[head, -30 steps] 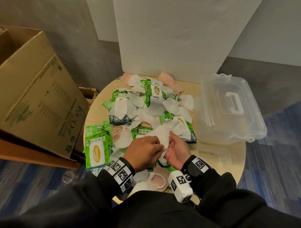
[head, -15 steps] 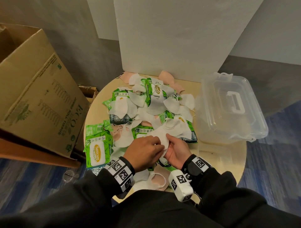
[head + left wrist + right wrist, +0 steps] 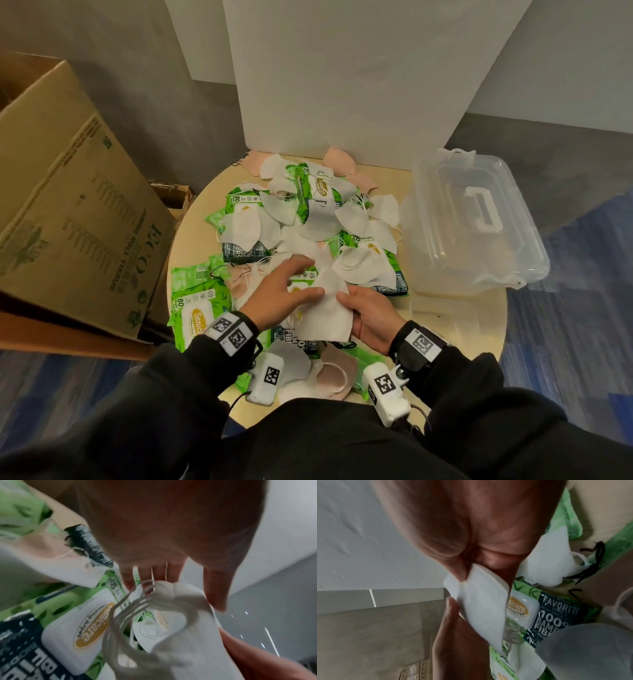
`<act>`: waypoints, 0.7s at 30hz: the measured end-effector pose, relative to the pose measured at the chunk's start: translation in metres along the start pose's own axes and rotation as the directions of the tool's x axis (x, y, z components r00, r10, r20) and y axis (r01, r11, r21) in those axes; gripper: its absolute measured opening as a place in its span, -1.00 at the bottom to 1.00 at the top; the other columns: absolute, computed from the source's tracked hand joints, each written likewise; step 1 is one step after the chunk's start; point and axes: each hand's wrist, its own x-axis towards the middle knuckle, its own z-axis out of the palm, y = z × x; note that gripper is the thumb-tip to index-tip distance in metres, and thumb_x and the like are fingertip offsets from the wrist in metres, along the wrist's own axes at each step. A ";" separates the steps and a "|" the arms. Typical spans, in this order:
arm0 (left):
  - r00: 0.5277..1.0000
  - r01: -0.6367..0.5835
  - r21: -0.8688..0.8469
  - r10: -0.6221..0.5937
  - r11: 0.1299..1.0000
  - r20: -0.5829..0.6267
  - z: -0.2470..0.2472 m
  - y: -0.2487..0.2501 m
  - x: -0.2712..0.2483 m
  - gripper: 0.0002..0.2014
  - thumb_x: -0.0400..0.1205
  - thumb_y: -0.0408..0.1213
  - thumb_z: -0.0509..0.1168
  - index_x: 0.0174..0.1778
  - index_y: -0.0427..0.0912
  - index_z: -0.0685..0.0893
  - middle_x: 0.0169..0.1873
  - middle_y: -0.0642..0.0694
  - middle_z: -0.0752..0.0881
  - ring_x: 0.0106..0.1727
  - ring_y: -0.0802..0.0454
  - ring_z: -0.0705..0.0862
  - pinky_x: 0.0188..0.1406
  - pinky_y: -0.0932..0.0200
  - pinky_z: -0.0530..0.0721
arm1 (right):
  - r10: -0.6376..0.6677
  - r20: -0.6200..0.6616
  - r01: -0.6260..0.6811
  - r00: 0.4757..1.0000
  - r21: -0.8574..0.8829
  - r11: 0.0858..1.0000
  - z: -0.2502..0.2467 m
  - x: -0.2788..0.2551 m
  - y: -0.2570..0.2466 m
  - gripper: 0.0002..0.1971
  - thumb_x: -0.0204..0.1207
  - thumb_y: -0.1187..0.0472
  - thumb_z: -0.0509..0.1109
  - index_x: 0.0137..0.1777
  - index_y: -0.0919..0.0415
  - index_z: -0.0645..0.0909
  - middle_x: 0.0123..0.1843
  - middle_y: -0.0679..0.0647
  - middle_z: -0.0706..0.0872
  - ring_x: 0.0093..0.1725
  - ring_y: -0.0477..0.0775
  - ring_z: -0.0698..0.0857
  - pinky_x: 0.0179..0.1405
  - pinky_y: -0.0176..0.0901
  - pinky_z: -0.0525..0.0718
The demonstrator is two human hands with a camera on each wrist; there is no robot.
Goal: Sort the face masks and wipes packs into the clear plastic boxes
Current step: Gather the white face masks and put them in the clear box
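Masks and wipes packs lie heaped together across the middle of the round pale wooden surface (image 3: 455, 318); sorting looks barely begun. The clear plastic box (image 3: 472, 222), at the right of the head view, has its lid on and nothing visible inside. One white folded fabric face mask (image 3: 325, 311) is up off the heap at lower centre: the right hand (image 3: 371, 317) pinches its edge between thumb and fingers, while the left hand (image 3: 277, 294) lies spread against its other side with fingers straight. Green plastic wipes packs (image 3: 195, 308) remain untouched (some half buried under masks). Only one box is discernible; a second may sit beneath it, but clear walls blur that. Both wrist views are smeared, and the brown cardboard carton (image 3: 68, 205) is cut off at left.
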 end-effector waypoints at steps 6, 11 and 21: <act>0.958 0.195 -0.180 -0.147 0.964 0.248 0.003 -0.011 0.001 -0.86 0.63 -0.31 0.54 -0.16 -0.33 0.83 -0.26 -0.36 0.82 -0.29 -0.13 0.76 -0.25 0.09 0.74 | 0.016 -0.123 -0.029 0.992 -0.106 0.994 -0.019 -0.002 -0.002 -0.76 0.79 0.38 0.18 0.29 0.29 0.66 0.11 0.19 0.85 0.02 0.10 0.84 -0.02 0.03 0.85; 0.937 0.223 -0.017 -0.209 0.975 0.279 0.012 -0.009 0.010 -0.83 0.65 -0.32 0.52 -0.23 -0.30 0.81 -0.37 -0.29 0.80 -0.42 -0.04 0.66 -0.45 0.22 0.58 | 0.016 -0.326 -0.064 0.945 -0.138 0.988 -0.057 -0.002 0.013 -0.78 0.74 0.38 0.30 0.32 0.35 0.66 0.13 0.24 0.80 -0.07 0.09 0.80 -0.25 0.06 0.86; 0.946 0.244 -0.162 -0.198 0.956 0.258 0.066 0.024 0.031 -0.84 0.57 -0.37 0.51 0.03 -0.12 0.74 -0.21 -0.30 0.85 -0.23 -0.02 0.74 -0.16 0.06 0.66 | -0.038 -0.514 -0.019 0.857 -0.105 0.994 -0.138 -0.029 0.016 -0.79 0.65 0.46 0.39 0.26 0.45 0.65 -0.20 0.18 0.78 -0.40 -0.01 0.77 -0.52 0.00 0.78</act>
